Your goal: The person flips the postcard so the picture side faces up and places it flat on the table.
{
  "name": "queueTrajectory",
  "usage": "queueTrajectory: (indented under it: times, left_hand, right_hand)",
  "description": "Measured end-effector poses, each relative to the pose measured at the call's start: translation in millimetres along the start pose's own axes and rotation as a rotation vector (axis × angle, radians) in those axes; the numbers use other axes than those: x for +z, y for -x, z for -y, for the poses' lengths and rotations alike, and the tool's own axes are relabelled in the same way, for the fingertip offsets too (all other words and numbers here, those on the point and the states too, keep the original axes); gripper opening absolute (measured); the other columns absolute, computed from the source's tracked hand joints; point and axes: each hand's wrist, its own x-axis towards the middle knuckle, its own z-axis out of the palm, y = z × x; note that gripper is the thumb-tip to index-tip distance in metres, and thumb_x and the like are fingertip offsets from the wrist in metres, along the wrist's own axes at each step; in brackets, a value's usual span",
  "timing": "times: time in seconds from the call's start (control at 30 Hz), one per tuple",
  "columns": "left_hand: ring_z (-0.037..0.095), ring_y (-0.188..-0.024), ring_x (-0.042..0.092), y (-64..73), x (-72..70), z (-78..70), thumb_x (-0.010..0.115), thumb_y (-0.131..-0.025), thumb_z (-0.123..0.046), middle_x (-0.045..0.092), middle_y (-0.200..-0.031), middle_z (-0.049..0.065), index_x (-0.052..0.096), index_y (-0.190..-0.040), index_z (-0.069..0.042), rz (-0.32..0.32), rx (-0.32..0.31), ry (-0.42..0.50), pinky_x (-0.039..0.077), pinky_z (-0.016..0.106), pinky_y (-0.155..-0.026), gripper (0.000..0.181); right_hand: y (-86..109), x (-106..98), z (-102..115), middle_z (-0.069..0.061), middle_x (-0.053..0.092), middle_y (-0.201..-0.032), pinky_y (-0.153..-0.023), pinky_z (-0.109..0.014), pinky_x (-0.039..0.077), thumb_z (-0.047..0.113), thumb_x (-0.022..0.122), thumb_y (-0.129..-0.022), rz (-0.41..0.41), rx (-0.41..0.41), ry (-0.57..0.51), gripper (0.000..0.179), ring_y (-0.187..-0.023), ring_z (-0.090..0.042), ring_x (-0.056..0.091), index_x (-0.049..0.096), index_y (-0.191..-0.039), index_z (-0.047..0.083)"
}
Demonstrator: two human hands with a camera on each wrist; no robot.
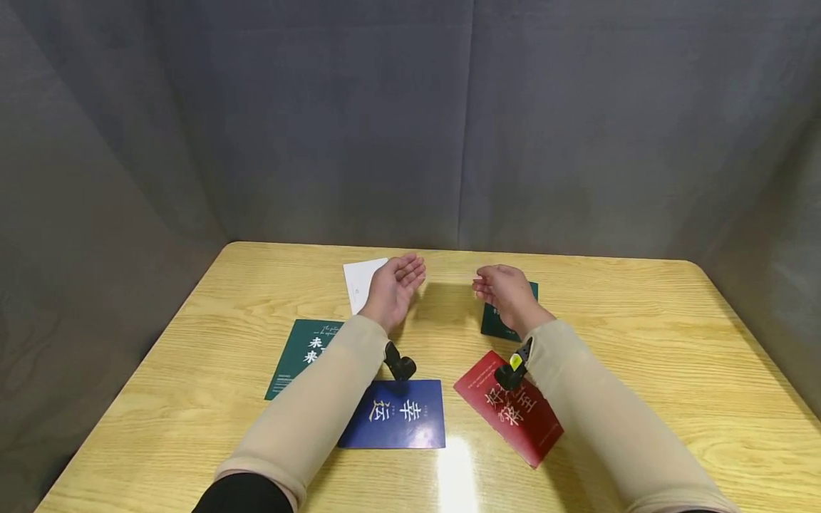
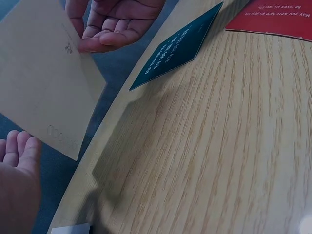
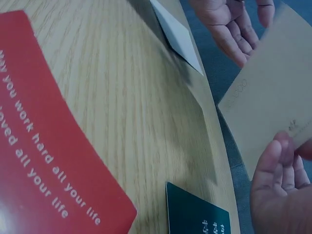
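A pale tan postcard (image 2: 44,78) with small postcode boxes is held up over the far part of the table. From the head view it appears almost edge-on, as a thin line between the hands. My right hand (image 1: 507,292) pinches its right edge, fingers bent over it in the right wrist view. On the other side my left hand (image 1: 395,288) has its fingers nearly straight, fingertips right at the card's edge; its thumb is hidden in the left wrist view. Below the right hand lies a small dark green card (image 1: 499,324). A white card (image 1: 362,281) lies beside the left hand.
Nearer on the wooden table (image 1: 641,342) lie a green card (image 1: 298,360) partly under the left sleeve, a blue card (image 1: 410,413) and a tilted red card (image 1: 507,410). A grey curtain (image 1: 353,128) hangs behind the far edge.
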Motion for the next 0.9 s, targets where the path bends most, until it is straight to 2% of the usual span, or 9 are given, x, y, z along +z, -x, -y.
queueTrajectory:
  times: [0.07, 0.2, 0.3, 0.43, 0.53, 0.73, 0.9]
  left_hand:
    - [0.038, -0.143, 0.04, -0.7, 0.6, -0.9, 0.041, -0.103, -0.003, 0.044, -0.15, 0.027, 0.041, -0.148, 0.013, 0.01, 0.009, -0.007, 0.042, 0.033, -0.112, 0.048]
    - [0.036, -0.139, 0.045, -2.9, 1.4, -2.1, 0.042, -0.101, -0.001, 0.047, -0.147, 0.027, 0.043, -0.146, 0.014, -0.002, 0.013, -0.025, 0.044, 0.033, -0.11, 0.048]
    - [0.034, -0.137, 0.048, -4.1, -0.5, -1.7, 0.043, -0.102, -0.004, 0.048, -0.145, 0.026, 0.043, -0.146, 0.014, -0.015, -0.004, -0.04, 0.043, 0.033, -0.111, 0.048]
    - [0.034, -0.139, 0.047, -4.7, -3.7, -0.2, 0.043, -0.102, -0.008, 0.046, -0.147, 0.026, 0.042, -0.147, 0.014, -0.02, -0.028, -0.055, 0.04, 0.034, -0.114, 0.049]
    - [0.034, -0.139, 0.046, -4.8, -4.6, 1.1, 0.043, -0.103, -0.01, 0.045, -0.149, 0.026, 0.04, -0.148, 0.014, -0.018, -0.034, -0.079, 0.039, 0.035, -0.115, 0.051]
    - [0.035, -0.139, 0.045, -1.6, -4.0, 2.9, 0.042, -0.103, -0.015, 0.045, -0.148, 0.026, 0.04, -0.148, 0.014, 0.009, -0.019, -0.162, 0.037, 0.035, -0.116, 0.054]
    - [0.035, -0.14, 0.043, -0.6, -4.4, 4.0, 0.043, -0.101, -0.017, 0.045, -0.147, 0.025, 0.042, -0.147, 0.013, 0.028, -0.002, -0.201, 0.034, 0.036, -0.118, 0.055]
  right_hand:
    - [0.3, -0.9, -0.6, -0.01, 0.059, -0.112, -0.087, -0.025, 0.054, 0.014, 0.05, -0.108, 0.008, -0.016, 0.009, 0.029, -0.092, -0.015, 0.06, 0.054, -0.128, -0.006]
    - [-0.8, -2.0, -4.3, -0.014, 0.056, -0.122, -0.087, -0.028, 0.051, 0.013, 0.054, -0.107, 0.011, -0.027, 0.059, 0.04, -0.093, -0.015, 0.058, 0.047, -0.141, -0.005]
    - [-1.2, -2.7, -8.9, -0.014, 0.058, -0.121, -0.088, -0.031, 0.05, 0.014, 0.057, -0.106, -0.004, -0.024, 0.149, 0.04, -0.092, -0.017, 0.059, 0.05, -0.141, -0.003]
    - [0.1, -2.2, -13.9, -0.015, 0.062, -0.119, -0.096, -0.037, 0.052, 0.016, 0.06, -0.105, -0.032, -0.03, 0.256, 0.034, -0.098, -0.022, 0.062, 0.058, -0.134, -0.002]
    - [1.6, 0.0, -15.2, -0.017, 0.062, -0.119, -0.099, -0.04, 0.053, 0.016, 0.06, -0.105, -0.045, -0.042, 0.288, 0.031, -0.101, -0.025, 0.064, 0.059, -0.13, -0.002]
    - [4.1, 4.0, -15.8, -0.019, 0.063, -0.116, -0.091, -0.036, 0.055, 0.014, 0.059, -0.105, -0.078, -0.039, 0.35, 0.028, -0.099, -0.026, 0.064, 0.062, -0.128, -0.003]
    - [4.2, 5.1, -15.9, -0.023, 0.063, -0.125, -0.1, -0.04, 0.054, 0.013, 0.056, -0.107, -0.077, -0.014, 0.353, 0.033, -0.111, -0.032, 0.065, 0.06, -0.134, -0.004]
